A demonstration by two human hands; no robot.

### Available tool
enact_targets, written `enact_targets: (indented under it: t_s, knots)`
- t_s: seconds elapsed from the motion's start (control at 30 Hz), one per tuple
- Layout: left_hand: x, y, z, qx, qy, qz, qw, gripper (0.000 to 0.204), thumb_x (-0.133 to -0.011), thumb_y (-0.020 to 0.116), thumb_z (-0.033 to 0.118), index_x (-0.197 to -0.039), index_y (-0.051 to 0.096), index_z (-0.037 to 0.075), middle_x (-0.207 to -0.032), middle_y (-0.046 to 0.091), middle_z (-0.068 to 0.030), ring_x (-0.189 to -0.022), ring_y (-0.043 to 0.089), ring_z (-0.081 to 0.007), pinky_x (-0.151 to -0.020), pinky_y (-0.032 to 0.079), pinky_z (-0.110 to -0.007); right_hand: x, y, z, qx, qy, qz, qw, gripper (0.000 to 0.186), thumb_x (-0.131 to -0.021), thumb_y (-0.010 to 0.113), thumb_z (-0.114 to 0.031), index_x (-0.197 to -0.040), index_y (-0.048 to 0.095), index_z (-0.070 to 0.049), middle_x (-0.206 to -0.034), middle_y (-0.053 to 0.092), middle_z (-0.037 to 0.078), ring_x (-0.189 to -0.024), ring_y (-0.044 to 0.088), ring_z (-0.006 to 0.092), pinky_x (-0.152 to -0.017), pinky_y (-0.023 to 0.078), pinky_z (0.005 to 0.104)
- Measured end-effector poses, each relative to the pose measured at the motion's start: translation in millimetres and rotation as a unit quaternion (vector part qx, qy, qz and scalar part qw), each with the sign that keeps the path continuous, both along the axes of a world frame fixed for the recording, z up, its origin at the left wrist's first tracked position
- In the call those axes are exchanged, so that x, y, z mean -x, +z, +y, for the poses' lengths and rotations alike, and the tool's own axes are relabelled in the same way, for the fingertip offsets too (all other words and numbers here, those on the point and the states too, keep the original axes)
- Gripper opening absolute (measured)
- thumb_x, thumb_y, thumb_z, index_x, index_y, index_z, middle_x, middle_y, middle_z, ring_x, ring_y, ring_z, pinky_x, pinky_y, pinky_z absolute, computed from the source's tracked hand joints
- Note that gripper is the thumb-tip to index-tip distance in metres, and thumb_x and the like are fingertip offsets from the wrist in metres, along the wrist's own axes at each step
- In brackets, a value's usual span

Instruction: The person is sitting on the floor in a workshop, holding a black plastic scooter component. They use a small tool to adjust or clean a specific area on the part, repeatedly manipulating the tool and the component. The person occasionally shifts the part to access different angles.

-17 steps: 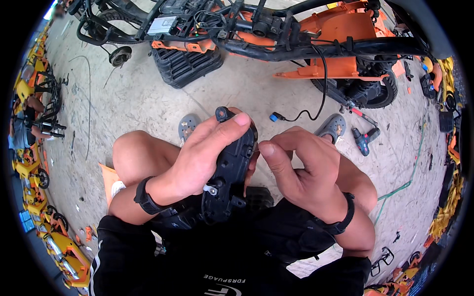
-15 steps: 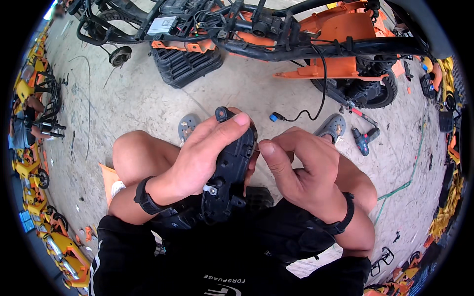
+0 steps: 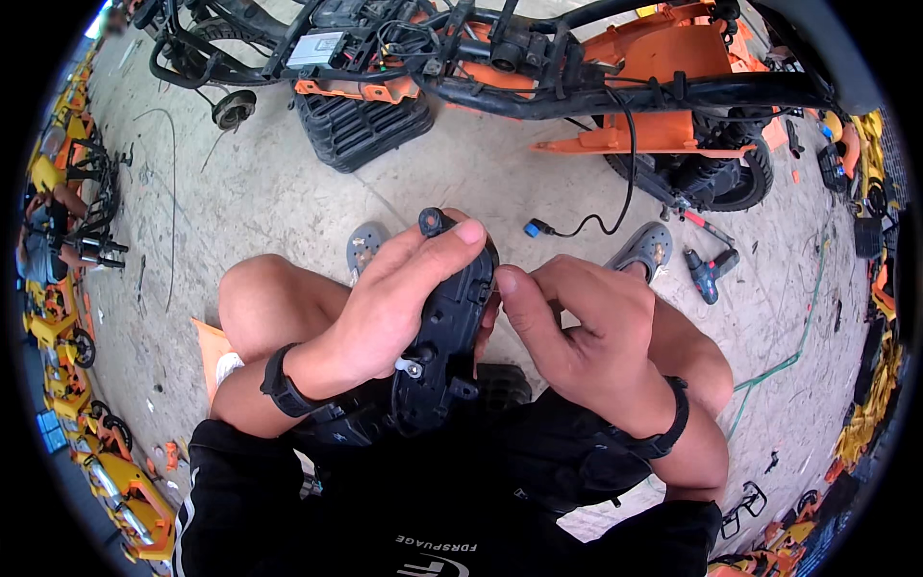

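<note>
My left hand (image 3: 394,298) is wrapped round a long black plastic housing (image 3: 435,361), holding it tilted above my lap. Its thumb lies across the upper end, and some fingers are hidden behind. A silvery metal tab with a hole (image 3: 411,369) shows on the side of the housing. My right hand (image 3: 596,322) is closed in a pinch at the housing's right edge, thumb tip against forefinger. Something thin seems to run between that pinch and the edge, too fine to name.
Ahead stands a partly stripped scooter frame (image 3: 538,101) with orange panels (image 3: 654,133) and a dangling black cable with a blue connector (image 3: 534,228). A cordless drill (image 3: 707,274) and a red-handled hammer (image 3: 710,226) lie right. Another person (image 3: 48,236) sits far left among yellow vehicles.
My right hand has moved slightly left, bringing its pinched fingertips closer to the housing's edge. My left hand and the housing have barely moved.
</note>
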State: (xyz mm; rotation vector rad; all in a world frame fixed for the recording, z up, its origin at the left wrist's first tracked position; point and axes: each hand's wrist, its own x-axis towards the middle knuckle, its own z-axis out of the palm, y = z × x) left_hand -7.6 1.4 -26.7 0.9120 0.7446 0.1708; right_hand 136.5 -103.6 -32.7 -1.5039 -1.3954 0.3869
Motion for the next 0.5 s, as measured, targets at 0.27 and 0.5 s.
enact_targets:
  t_s: [0.27, 0.5]
  knots:
    - [-0.3, -5.3, -0.1, -0.007, -0.003, 0.006, 1.000, 0.041, -0.100, 0.043, 0.039, -0.100, 0.052, 0.000, -0.068, 0.060, -0.0137, -0.050, 0.061, -0.0210, -0.043, 0.054, -0.032, -3.5, 7.7, -0.3, 0.060, 0.029, 0.022, 0.998, 0.018, -0.083, 0.071, -0.006, -0.070, 0.061, 0.000, -0.058, 0.057, 0.010, -0.048, 0.057, 0.0255, -0.043, 0.040, 0.0330]
    - [0.7, -4.0, -0.7, 0.014, 0.004, 0.003, 1.000, 0.042, -0.099, 0.043, 0.041, -0.099, 0.051, 0.000, -0.069, 0.060, -0.0135, -0.050, 0.061, -0.0210, -0.043, 0.053, -0.033, -6.7, 19.4, 1.2, 0.133, 0.065, 0.083, 0.985, 0.019, -0.086, 0.069, -0.008, -0.071, 0.061, 0.001, -0.061, 0.060, 0.014, -0.051, 0.058, 0.0308, -0.046, 0.042, 0.0352]
